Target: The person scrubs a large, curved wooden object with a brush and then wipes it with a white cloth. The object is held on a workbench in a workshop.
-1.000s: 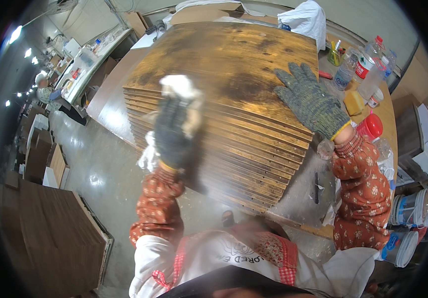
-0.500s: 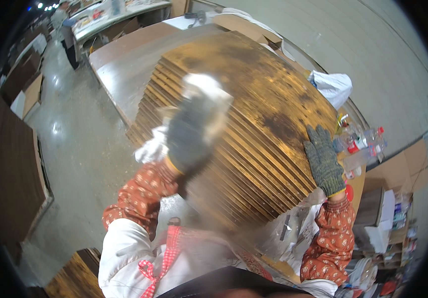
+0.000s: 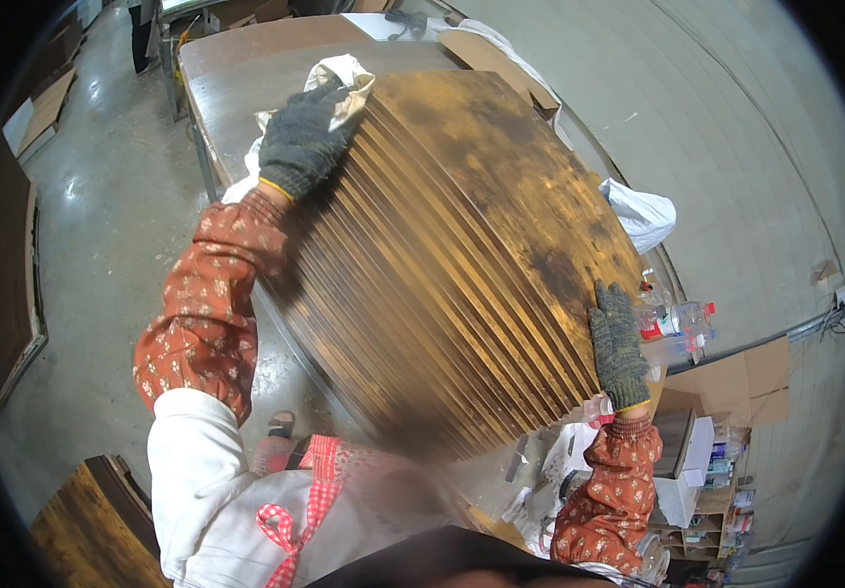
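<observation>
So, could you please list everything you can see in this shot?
boards: one stack, brown with dark stain, on the table, edges stepped toward the person
cloth: one, cream, under the left hand at the stack's far corner
table: one, brown, under the stack
bag: one, white, right of the stack
bottles: a few, clear with red caps, right of the stack
cardboard: several pieces, tan, lower right
floor: grey concrete, left
wood panel: one, brown, lower left
left hand: grey glove, pressing the cloth on the stack
right hand: grey glove, flat on the stack's right edge
</observation>
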A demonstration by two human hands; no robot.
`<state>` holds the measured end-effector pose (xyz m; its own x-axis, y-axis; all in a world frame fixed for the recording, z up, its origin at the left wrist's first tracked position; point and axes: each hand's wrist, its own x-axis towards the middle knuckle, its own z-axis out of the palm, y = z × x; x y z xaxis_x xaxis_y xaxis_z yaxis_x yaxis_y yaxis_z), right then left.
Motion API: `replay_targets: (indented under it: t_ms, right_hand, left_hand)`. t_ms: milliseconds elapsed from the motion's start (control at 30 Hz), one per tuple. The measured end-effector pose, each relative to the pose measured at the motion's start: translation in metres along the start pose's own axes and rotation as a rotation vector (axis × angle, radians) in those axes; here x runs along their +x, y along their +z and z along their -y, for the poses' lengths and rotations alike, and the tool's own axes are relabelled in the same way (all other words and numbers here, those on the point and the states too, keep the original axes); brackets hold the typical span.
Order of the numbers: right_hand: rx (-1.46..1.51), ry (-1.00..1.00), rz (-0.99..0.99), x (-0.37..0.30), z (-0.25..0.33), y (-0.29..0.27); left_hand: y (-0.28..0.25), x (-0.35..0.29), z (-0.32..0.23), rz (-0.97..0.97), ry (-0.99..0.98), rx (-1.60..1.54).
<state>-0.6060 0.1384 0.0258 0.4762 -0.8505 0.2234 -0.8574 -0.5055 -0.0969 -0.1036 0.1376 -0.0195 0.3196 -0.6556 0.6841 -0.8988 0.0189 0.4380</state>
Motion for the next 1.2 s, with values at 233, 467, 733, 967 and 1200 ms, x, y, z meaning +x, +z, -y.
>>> replay_targets:
  t_ms: [233,467,733,967,1200]
  right_hand:
    - [-0.2,-0.274,-0.023,0.0,-0.003,-0.002]
    - [-0.543,-0.282,0.222,0.01,0.001,-0.011]
    - [-0.511,-0.366,0.044,0.006,-0.002,0.003]
    - [-0.57,-0.334,0.123,0.022,0.025,-0.004]
    - [-0.54,-0.226,0.224,0.02,0.039,-0.014]
  left_hand:
    - [0.029,-0.104,-0.132,0.012,0.413,-0.12]
    - [0.031,-0.191,-0.273,-0.036,0.804,-0.349]
    - [0.03,-0.122,-0.146,-0.133,0.41,-0.163]
    - [0.04,-0.235,-0.276,0.022,0.435,-0.249]
    - [0.008,-0.179,-0.204,0.359,-0.04,-0.891]
